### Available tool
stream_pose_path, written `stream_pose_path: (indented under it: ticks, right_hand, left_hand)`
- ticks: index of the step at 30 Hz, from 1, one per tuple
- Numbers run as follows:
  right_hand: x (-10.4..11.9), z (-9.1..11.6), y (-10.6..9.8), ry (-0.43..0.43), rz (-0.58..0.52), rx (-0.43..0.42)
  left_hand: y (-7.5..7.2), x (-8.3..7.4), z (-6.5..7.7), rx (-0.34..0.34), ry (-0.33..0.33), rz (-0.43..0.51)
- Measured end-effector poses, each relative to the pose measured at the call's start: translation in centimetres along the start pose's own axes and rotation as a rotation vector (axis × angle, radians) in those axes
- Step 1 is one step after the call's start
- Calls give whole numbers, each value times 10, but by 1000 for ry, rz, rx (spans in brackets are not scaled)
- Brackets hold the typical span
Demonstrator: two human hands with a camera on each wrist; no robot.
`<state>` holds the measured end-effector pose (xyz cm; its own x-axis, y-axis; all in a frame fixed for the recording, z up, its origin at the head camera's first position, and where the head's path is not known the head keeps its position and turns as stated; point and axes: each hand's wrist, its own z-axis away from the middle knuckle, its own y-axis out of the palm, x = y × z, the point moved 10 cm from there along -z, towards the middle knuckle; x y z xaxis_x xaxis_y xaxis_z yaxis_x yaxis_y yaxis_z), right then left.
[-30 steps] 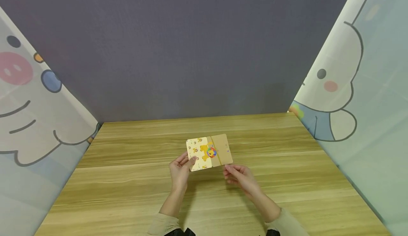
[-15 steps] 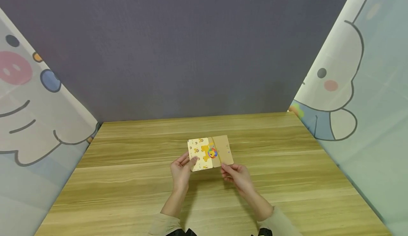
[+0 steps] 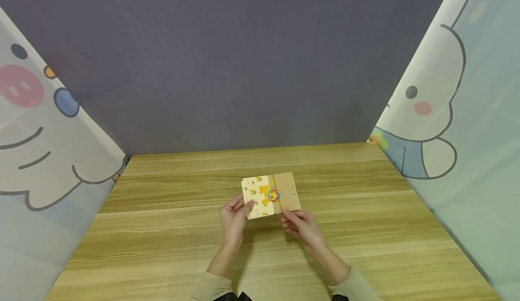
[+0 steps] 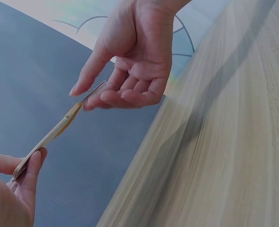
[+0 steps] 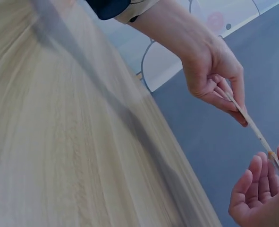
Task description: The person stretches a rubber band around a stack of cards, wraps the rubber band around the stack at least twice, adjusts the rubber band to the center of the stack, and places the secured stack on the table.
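A small notebook (image 3: 257, 208) is held up above the table, slightly tilted. Its cover is part cream with a lion print and part kraft brown, and a yellow elastic band (image 3: 279, 201) runs across it. My left hand (image 3: 233, 222) grips the cream end, thumb on the front and fingers behind. At the lower edge, my right hand (image 3: 304, 229) pinches where the band crosses, thumb in front. Seen edge-on in the left wrist view, the notebook (image 4: 47, 137) is thin, with the right hand (image 4: 134, 66) around its far end. The band's back side is mostly hidden.
Below the hands lies a wood-grain table (image 3: 162, 229). A dark grey panel (image 3: 243, 66) rises behind it. Curtains with cartoon animals hang on both sides, the left curtain (image 3: 61, 165) and the right curtain (image 3: 479, 179).
My right hand has shifted a little left along the notebook's lower edge, from near its right corner to the elastic band. The notebook and left hand have drifted slightly right.
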<state>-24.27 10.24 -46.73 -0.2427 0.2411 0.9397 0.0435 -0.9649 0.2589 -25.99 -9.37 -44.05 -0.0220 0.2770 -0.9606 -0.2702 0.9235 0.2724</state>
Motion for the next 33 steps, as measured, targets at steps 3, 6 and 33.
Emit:
stream_pose_path:
  ticks: [3,6,33]
  right_hand:
    - [1,1,-3,-9,-10,-37]
    - [1,1,-2,-12,-8,-52]
    - [-1,0,7,5,-22,-58]
  left_hand:
    - [0,-1,1,-2,1,3]
    - [0,-2,0,2,7,0]
    - [1,-1,1,-15,28,8]
